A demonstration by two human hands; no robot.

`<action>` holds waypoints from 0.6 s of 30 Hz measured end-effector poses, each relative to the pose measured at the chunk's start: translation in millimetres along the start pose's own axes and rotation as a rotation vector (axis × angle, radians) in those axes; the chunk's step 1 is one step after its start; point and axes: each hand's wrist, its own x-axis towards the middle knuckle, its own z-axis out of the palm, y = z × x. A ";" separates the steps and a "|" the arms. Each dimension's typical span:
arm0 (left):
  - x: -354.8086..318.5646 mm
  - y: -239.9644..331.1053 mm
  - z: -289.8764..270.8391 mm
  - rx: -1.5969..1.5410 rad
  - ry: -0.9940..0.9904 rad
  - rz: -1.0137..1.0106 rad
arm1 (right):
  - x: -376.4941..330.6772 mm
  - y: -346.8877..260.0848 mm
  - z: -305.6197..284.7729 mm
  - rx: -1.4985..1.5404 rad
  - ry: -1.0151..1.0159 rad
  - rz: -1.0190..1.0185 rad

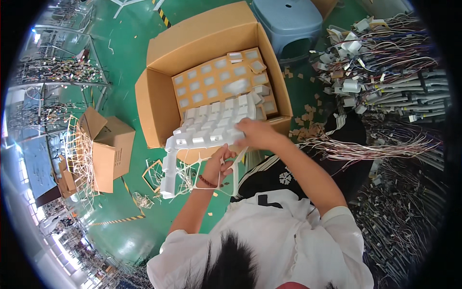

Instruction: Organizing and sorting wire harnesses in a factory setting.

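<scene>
Dark hair lies closest; beyond, the right hand pinches the white block sheet at the near side of the open carton. Below, the left hand curls, its grip impossible to tell.

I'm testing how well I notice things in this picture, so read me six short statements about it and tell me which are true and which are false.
1. The right hand holds the right end of the white moulded sheet. True.
2. The left hand is on the sheet's far side. False: it is on the near side.
3. The beaded bracelet is on the right arm. False: it is on the left.
4. The stool near the large cardboard box is blue. True.
5. The large cardboard box is closed. False: it is open, its contents showing.
6. The smaller cardboard box stands left of the large one. True.
</scene>
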 end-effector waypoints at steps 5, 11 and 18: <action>-2.5 -11.9 -0.8 -0.030 0.106 -0.127 | -4.4 9.0 25.0 0.161 0.101 0.002; 44.5 -28.2 -32.9 -0.022 0.373 0.278 | -12.8 -19.4 30.9 -0.048 0.129 -0.027; 30.0 -1.3 -26.4 -0.341 0.219 0.526 | -10.3 -5.2 9.9 1.296 0.419 0.220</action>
